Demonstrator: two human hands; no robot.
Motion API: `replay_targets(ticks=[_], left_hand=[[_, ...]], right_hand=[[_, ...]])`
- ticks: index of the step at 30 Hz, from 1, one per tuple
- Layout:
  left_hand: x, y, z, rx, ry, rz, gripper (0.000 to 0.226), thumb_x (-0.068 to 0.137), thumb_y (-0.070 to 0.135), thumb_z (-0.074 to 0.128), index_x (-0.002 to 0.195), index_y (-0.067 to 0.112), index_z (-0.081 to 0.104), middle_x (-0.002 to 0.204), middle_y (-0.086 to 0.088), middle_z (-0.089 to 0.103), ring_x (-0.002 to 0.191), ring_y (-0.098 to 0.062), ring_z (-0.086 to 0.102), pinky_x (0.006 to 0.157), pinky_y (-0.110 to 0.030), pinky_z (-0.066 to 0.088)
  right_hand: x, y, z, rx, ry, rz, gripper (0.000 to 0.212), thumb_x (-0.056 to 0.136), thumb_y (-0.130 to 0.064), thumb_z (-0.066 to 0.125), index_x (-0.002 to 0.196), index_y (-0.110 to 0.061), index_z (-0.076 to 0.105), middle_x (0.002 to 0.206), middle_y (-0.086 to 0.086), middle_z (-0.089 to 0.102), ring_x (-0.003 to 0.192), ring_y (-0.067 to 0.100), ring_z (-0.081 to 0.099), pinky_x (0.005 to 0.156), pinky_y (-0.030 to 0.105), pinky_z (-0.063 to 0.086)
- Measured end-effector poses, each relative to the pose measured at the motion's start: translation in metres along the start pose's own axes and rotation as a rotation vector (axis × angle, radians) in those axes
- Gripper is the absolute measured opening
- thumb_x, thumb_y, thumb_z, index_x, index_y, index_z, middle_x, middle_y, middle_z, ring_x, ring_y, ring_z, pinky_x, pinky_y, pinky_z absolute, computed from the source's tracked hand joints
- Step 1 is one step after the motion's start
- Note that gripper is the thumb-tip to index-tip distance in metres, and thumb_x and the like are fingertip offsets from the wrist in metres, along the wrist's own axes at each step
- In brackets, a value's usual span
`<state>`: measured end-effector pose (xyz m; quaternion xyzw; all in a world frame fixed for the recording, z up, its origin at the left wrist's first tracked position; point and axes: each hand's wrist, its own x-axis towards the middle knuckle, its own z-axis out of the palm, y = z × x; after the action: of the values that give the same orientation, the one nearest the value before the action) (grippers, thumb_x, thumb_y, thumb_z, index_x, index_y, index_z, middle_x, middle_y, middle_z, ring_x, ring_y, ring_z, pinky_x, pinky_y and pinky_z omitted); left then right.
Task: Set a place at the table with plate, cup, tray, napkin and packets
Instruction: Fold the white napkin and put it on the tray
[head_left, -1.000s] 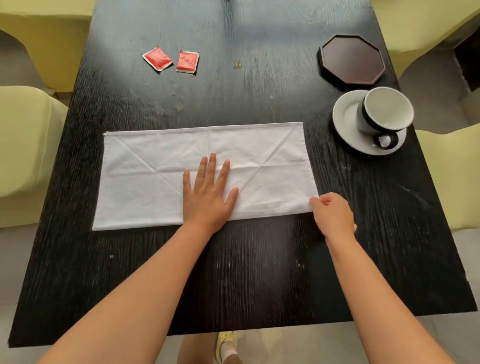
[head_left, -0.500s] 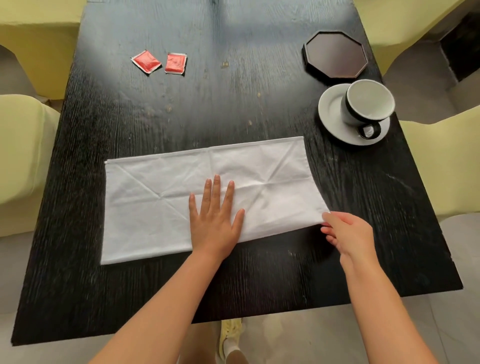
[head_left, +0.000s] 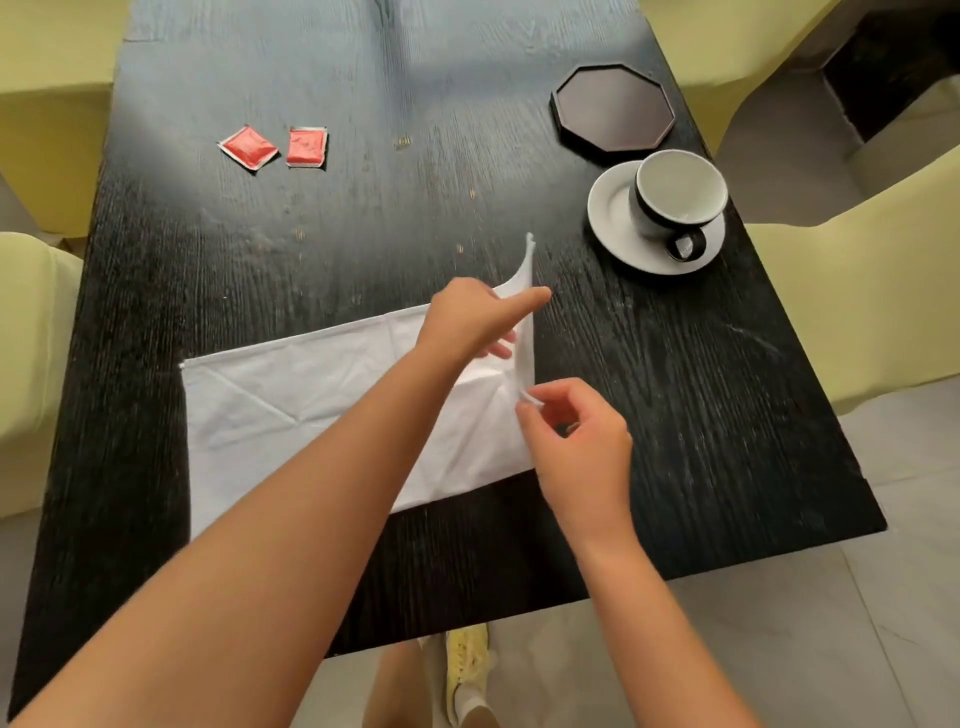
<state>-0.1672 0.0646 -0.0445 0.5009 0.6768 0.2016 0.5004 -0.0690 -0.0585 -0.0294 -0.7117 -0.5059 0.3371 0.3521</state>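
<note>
A white cloth napkin (head_left: 291, 395) lies folded in a long strip on the black table (head_left: 467, 156), with its right end lifted upright. My left hand (head_left: 467, 317) pinches the far corner of that raised end. My right hand (head_left: 576, 441) pinches the near corner of the same edge. A black-and-white cup (head_left: 675, 195) stands on a white saucer plate (head_left: 608, 218) at the right. Behind the saucer sits a dark octagonal tray (head_left: 615, 106). Two red packets (head_left: 248, 146) (head_left: 306, 146) lie side by side at the far left.
Pale yellow chairs stand around the table, one at the left (head_left: 31, 364) and one at the right (head_left: 883, 301). The table's near edge runs just below my forearms. A yellow shoe (head_left: 467, 654) shows on the tiled floor.
My left hand left the middle of the napkin and took hold of its right end. Both hands raised that end off the table. The camera view shifted slightly.
</note>
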Motion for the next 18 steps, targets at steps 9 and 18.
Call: replay_targets(ticks=[9,18], left_hand=[[0.013,-0.029,-0.058,0.028,0.161,0.051,0.016,0.074,0.009,0.066,0.077,-0.007,0.066,0.07,-0.014,0.056,0.066,-0.023,0.052,0.061,-0.032,0.053],[-0.022,-0.121,-0.14,-0.262,0.197,-0.123,0.016,0.085,0.008,0.061,0.083,-0.005,0.069,0.078,-0.012,0.062,0.069,-0.018,0.057,0.05,-0.014,0.053]], right_hand=[[-0.024,-0.03,0.045,-0.093,-0.092,-0.185,0.005,0.078,-0.011,0.067,0.079,-0.015,0.065,0.072,-0.004,0.063,0.069,0.011,0.058,0.082,0.044,0.046],[-0.051,-0.053,0.114,-0.306,-0.262,-0.377,0.005,0.077,-0.018,0.068,0.076,-0.021,0.065,0.068,-0.008,0.064,0.065,0.009,0.056,0.076,0.019,0.027]])
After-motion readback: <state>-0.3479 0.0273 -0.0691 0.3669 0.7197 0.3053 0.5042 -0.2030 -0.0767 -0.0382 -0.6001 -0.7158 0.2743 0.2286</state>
